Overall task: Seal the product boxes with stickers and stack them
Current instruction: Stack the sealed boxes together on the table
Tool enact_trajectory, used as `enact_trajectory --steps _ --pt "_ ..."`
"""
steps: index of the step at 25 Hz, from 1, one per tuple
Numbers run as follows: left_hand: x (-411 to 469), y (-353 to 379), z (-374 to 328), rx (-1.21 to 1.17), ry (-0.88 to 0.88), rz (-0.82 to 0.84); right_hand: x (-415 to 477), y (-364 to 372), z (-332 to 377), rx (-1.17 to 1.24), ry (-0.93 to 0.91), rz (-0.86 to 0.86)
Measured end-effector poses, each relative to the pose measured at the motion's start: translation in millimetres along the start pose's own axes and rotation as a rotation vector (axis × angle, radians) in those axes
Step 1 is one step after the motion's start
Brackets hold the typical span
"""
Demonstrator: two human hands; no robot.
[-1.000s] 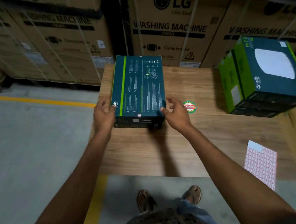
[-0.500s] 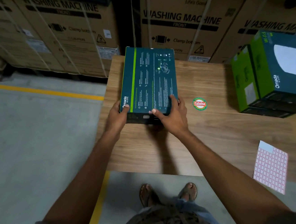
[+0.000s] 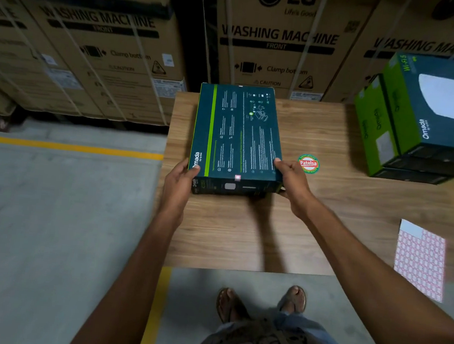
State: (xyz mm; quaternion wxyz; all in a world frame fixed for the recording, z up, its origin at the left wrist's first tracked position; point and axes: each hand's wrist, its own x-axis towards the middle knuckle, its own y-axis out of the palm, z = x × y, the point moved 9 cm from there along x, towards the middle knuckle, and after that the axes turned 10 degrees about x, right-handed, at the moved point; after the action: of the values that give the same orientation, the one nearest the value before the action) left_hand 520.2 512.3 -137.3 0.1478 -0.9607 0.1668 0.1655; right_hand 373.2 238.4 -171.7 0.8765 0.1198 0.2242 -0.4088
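– Grey floor (image 3: pixel 50 210) is seen nearest, with two sandals (image 3: pixel 228 302) on it. What is laid at the near side of the table (image 3: pixel 228 233)?
– A sheet (image 3: pixel 419 259) of pink stickers is placed at the near right edge of the wooden top.
– And what is held a little farther?
– A box (image 3: pixel 237 134) is held by both hands. Its near left corner is gripped by the left hand (image 3: pixel 181 178), with the thumb laid on the top face and the other fingers hidden below. The near right corner is gripped by the right hand (image 3: pixel 292 183), with the thumb on top and the fingers curled under.
– Is the box resting on the table?
– It is kept flat over the left part of the table, with the long side pointing away. Whether the near end touches the wood cannot be told. A small pink sticker (image 3: pixel 237 177) is seen on the near top edge, at the middle.
– What is found beyond the hands?
– A round red and green label (image 3: pixel 308 163) is stuck on the wood just beside the right hand. A stack (image 3: pixel 424 121) of like boxes is set at the far right corner, well apart from the box. Brown cartons (image 3: pixel 277 38) are piled behind the table.
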Motion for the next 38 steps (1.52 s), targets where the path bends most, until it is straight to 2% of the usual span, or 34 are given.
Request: enact_trajectory --steps 4,9,12,15,18,21,25,29,34,38 --pt "-10.2 -2.7 -39.3 -0.047 0.031 0.031 -13.3 -1.3 42.4 0.107 -0.026 0.101" --pt "-21.3 -5.5 -103.7 -0.021 0.19 0.032 -45.1 1.8 106.3 0.131 -0.052 0.22" --pt "-34.6 -5.5 -130.3 -0.017 0.239 0.029 -54.7 -4.2 125.3 0.203 -0.05 0.215" --pt "-40.2 -7.4 -143.5 -0.136 0.239 0.054 -58.5 -12.4 139.4 0.288 -0.041 0.203" --pt "-43.2 -4.6 -157.0 -0.225 0.271 0.113 -57.1 -15.3 145.3 0.356 -0.005 0.237" --pt "-44.4 0.5 -171.3 -0.198 0.262 0.193 -56.3 -16.9 148.7 0.397 -0.042 0.296" --pt "-34.6 2.1 -166.2 -0.096 0.188 0.292 -56.6 -20.7 149.7 0.32 -0.151 0.388" --pt "-21.2 -1.8 -154.8 -0.094 0.133 0.22 -54.5 -20.7 149.1 0.206 -0.134 0.385" --pt "-40.5 -0.5 -181.0 -0.094 0.224 0.12 -53.5 -11.0 150.4 -0.05 -0.097 0.309" --pt "-40.5 -2.2 -192.3 -0.056 0.236 0.092 -47.2 -5.9 148.9 0.034 -0.019 0.256"
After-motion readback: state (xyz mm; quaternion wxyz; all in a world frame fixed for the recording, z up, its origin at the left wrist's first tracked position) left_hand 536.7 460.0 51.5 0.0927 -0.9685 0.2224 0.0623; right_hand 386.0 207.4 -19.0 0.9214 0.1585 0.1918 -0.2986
